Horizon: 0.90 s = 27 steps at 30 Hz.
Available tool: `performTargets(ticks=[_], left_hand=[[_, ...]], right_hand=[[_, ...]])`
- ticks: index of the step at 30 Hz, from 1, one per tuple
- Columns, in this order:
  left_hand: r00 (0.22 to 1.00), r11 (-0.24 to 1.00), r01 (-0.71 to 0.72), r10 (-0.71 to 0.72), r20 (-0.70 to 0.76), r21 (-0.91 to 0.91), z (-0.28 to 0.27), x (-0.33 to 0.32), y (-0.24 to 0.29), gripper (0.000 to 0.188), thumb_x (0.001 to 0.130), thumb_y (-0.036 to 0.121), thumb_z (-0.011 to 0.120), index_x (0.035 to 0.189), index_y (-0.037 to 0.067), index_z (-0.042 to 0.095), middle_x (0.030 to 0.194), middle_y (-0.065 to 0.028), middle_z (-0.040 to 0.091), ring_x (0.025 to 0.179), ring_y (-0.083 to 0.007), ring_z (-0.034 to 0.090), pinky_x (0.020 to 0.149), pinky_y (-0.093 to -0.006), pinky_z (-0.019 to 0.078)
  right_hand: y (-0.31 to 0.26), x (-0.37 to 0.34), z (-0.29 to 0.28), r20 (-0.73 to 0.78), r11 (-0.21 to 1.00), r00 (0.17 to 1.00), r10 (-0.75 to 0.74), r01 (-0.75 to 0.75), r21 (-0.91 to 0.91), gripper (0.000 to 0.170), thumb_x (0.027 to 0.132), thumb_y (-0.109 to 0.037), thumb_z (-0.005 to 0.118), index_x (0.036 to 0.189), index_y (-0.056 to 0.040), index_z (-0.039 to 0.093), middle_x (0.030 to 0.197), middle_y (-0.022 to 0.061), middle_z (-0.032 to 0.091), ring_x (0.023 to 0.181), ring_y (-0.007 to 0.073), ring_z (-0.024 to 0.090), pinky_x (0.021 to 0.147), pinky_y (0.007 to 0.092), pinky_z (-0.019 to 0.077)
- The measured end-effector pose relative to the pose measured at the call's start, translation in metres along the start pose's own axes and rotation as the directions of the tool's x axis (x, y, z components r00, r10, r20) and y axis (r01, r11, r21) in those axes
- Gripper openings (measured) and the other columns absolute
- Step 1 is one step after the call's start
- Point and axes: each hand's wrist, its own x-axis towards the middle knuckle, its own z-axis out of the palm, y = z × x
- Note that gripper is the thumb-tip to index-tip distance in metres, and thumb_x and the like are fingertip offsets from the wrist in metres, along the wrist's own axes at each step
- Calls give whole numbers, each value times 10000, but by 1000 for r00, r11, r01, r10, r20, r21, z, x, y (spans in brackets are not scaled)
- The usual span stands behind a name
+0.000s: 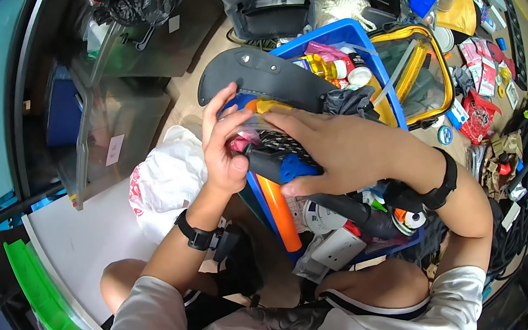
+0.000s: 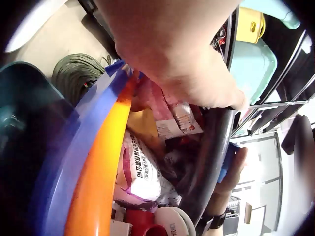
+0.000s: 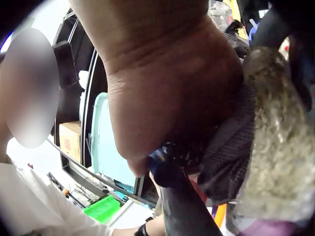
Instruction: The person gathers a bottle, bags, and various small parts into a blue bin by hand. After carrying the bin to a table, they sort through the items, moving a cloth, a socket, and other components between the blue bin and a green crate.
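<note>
Over the near left part of the blue bin, both hands are on a black tube-like thing. My left hand grips its left end, thumb on the near side and fingers raised round the far side. My right hand holds it from the right, with the thumb beside its bright blue end piece. Black-and-white patterned mesh shows between the hands. In the left wrist view the black tube slants down from the left hand, over packets in the bin. The right palm hides much of the grip in the right wrist view.
An orange tube stands along the bin's left wall. A black panel with snaps lies across the bin's far side. White plastic bag at left; yellow-edged mesh case and scattered packets at right. Another person shows in the right wrist view.
</note>
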Motion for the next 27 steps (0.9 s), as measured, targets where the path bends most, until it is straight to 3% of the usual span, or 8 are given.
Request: performTargets(ticks=[3,8,12,14,17,21,23,27], left_hand=[[999,999,47,-47,-26,11,0,4,4,743,945,711,519,1137,35,761,1481,-310,469,1376,-426,485,1098,-512,423],[997,987,-16,28,-72,162,-4,31,29,835,886,774,534,1125,2,742,1457,-306,495,1331,-429,529,1103,-521,420],[944,910,-235,130,304,341,-7,56,67,686,898,620,622,1090,-30,724,1270,-274,648,1189,-445,628,1021,-529,471],[915,882,-247,76,396,402,3,63,82,590,844,508,720,1137,-4,716,1277,-224,661,1198,-437,625,1045,-541,434],[880,852,-240,-10,474,465,23,71,92,566,786,427,771,1179,24,712,1329,-204,642,1252,-438,590,1070,-542,404],[903,829,-224,-20,429,512,44,60,70,539,803,379,742,1212,30,706,1385,-213,615,1315,-446,544,1091,-523,386],[912,789,-264,18,409,555,49,53,62,483,886,370,658,1191,0,712,1386,-239,610,1323,-459,536,1112,-511,376],[952,786,-268,125,280,557,59,34,43,471,903,384,606,1125,-10,735,1321,-242,650,1271,-444,566,1082,-503,389]], right_hand=[[-6,-13,10,-249,971,967,-57,-4,-238,942,860,-574,730,1549,-59,345,1543,324,393,1284,497,559,930,502,573],[-11,-33,5,-261,950,965,-26,-57,-307,878,839,-604,715,1496,-86,449,1496,224,480,1195,420,640,880,463,592],[-16,-68,-21,-329,960,943,-51,-44,-275,737,858,-478,765,1435,-79,540,1452,182,555,1136,344,688,917,422,581],[3,-95,-48,-613,993,789,-35,-40,-108,581,872,-376,778,1323,-54,604,1217,163,692,967,324,725,792,400,583],[100,-154,-77,-881,897,395,261,-436,71,354,966,-208,665,1264,-19,630,1076,164,734,966,273,730,827,362,562],[280,-241,-64,-851,566,346,395,-821,-71,578,935,-343,711,1429,-104,531,1447,251,533,1295,432,557,1071,489,467],[315,-249,-43,-809,389,315,497,-914,-117,850,842,-534,764,1562,-240,421,1610,254,347,1410,520,411,1166,508,400],[305,-217,-36,-681,164,198,705,-980,-115,927,814,-602,753,1602,-450,290,1702,98,230,1541,503,163,1109,819,241]])
